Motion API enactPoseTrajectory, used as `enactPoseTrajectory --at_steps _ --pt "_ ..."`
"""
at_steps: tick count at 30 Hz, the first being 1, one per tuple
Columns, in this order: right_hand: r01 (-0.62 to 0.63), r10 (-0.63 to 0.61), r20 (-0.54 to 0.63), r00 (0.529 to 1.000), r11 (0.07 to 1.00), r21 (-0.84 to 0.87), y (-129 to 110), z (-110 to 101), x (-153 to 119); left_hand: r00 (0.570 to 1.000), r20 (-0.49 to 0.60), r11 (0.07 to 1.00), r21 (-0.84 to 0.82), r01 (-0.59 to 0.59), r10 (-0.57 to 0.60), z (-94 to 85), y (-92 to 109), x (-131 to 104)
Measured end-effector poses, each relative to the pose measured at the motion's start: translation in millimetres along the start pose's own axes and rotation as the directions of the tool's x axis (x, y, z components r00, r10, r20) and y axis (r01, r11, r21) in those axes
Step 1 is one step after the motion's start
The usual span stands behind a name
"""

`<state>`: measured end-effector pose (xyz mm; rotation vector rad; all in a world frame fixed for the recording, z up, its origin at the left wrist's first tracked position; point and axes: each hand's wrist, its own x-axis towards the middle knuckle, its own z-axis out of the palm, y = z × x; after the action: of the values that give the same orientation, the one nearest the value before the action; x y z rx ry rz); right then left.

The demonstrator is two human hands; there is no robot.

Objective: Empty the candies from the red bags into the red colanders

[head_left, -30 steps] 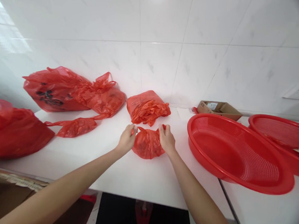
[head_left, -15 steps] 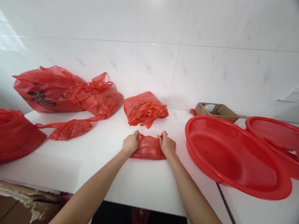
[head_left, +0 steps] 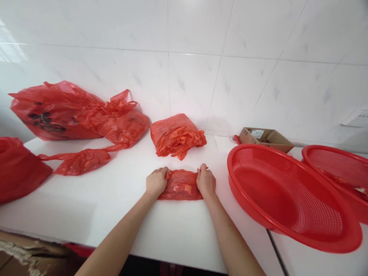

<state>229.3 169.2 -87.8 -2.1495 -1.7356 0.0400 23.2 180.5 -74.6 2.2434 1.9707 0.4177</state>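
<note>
A small red plastic bag with something pale and orange showing through it lies flat on the white table. My left hand grips its left upper corner with curled fingers. At the opposite corner, my right hand pinches the plastic, thumb and fingers together. Just behind the hands sits a folded, crumpled stack of red bags.
Large filled red bags stand at the back left, another at the left edge, a small one between. On the right are red baskets and a cardboard box.
My left hand has shifted slightly left and down. The bag between the hands looks wider and flatter, and the view has moved a little.
</note>
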Motion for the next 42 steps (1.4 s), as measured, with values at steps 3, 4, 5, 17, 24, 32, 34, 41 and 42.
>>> enactPoseTrajectory --at_steps 3,4,5,17,24,32,34,41,42 --pt "-0.034 0.034 -0.021 0.999 0.999 0.013 1 2 1 1.0 -0.017 1.0 0.001 0.025 -0.025 1.0 -1 -7" --pt "-0.046 0.047 -0.028 0.999 0.999 0.017 2 3 1 0.999 -0.019 0.999 0.002 0.037 -0.037 0.6 -2 -10" --pt "-0.057 0.058 -0.035 0.998 0.998 0.022 2 3 1 0.999 -0.02 0.999 0.004 0.05 -0.05 -0.2 -3 -13" --pt "-0.074 0.079 -0.065 0.995 0.994 0.083 1 0 -2 0.981 0.025 0.979 -0.061 0.193 -0.191 -15.7 -25 -46" --pt "-0.131 0.143 -0.071 0.987 0.979 0.157 0 -2 -3 0.973 0.07 0.957 -0.18 0.229 -0.22 -24.9 -26 -54" --pt "-0.155 0.182 -0.067 0.981 0.945 0.288 8 0 0 0.969 0.114 0.93 -0.273 0.244 -0.221 -62.7 -42 -19" --pt "-0.164 0.197 -0.066 0.978 0.926 0.34 11 1 1 0.973 0.017 0.942 -0.248 0.227 -0.23 -75.5 -38 -10" --pt "-0.181 0.256 -0.064 0.965 0.817 0.547 20 1 2 0.963 0.15 0.957 -0.224 -0.187 0.223 -56.6 29 3" --pt "-0.18 0.264 -0.065 0.962 0.798 0.575 21 1 2 0.948 0.206 0.955 -0.223 -0.195 0.242 -51.1 35 6"
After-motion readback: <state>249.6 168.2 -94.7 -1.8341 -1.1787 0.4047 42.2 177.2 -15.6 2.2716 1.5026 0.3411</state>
